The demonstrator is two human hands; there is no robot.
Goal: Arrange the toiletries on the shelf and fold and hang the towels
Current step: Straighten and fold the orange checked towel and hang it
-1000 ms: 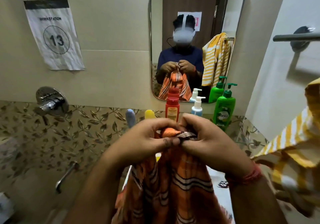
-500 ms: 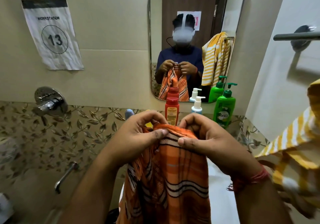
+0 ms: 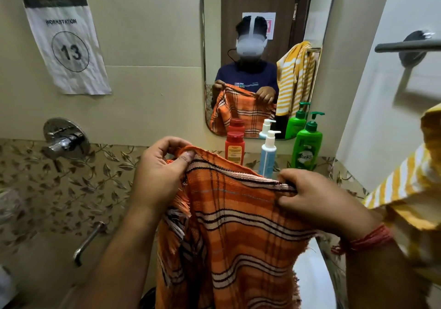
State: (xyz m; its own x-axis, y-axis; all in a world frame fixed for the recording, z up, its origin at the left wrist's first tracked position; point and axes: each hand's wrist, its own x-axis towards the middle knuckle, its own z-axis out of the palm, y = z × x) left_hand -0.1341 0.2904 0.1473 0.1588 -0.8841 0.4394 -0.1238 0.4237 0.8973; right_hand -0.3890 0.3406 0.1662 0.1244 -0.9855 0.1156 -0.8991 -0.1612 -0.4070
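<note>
Orange plaid cloth fills the middle of the head view: the orange towel point(image 3: 238, 225) hangs in front of the person, its top edge stretched between both hands. The left hand point(image 3: 158, 172) pinches one upper corner with thumb and curled fingers point(image 3: 188, 157), held higher and nearer the wall. The right hand point(image 3: 317, 199) grips the edge lower and to the right, fingers curled round the hem. Half a second ago the two hands sat close together with the edge bunched between them; now they have drawn well apart and the towel is spread wide, its fringe showing below the left hand.

Behind the towel, against the wall under the mirror point(image 3: 262, 53), stand the red bottle point(image 3: 235, 147), the white pump bottle point(image 3: 268, 153) and the green pump bottle point(image 3: 307, 147), upright, where they stood before. A yellow striped towel point(image 3: 405, 184) drapes at the right edge, below the towel bar point(image 3: 408, 46). The workstation sign point(image 3: 66, 44) and a chrome tap point(image 3: 64, 139) sit on the left wall.
</note>
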